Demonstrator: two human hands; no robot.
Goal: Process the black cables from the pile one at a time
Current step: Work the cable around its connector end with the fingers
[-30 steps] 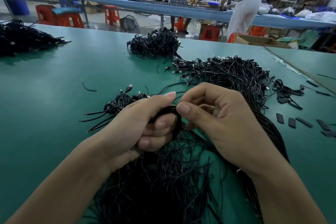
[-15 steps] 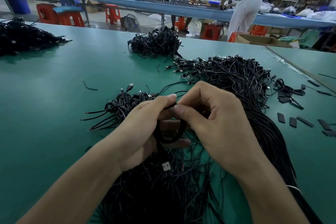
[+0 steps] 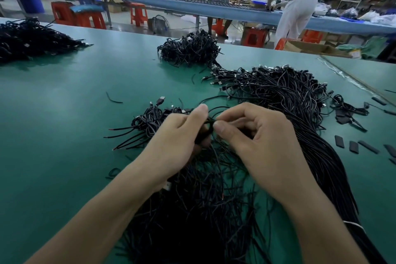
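1. The green bench [image 3: 64, 135] bears the black cable pile [image 3: 289, 100], centre to 2 o'clock;
2. left hand [image 3: 175, 141] and right hand [image 3: 257, 141] meet at centre, both pinching one looped cable [image 3: 210, 122];
3. coiling looks under way; next, I'd judge: tighten the loop, lay it by the bundles [image 3: 150, 120] at 10 o'clock.

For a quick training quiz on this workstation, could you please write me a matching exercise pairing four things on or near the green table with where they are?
Things: 1 flat black strips; 2 bundle of coiled cables; 3 orange stools; 4 looped cable.
Places: A floor beyond the table; B pinched between left hand and right hand; C tabletop, right of the right hand; D tabletop, left of the left hand.
Pairs: 1-C; 2-D; 3-A; 4-B.
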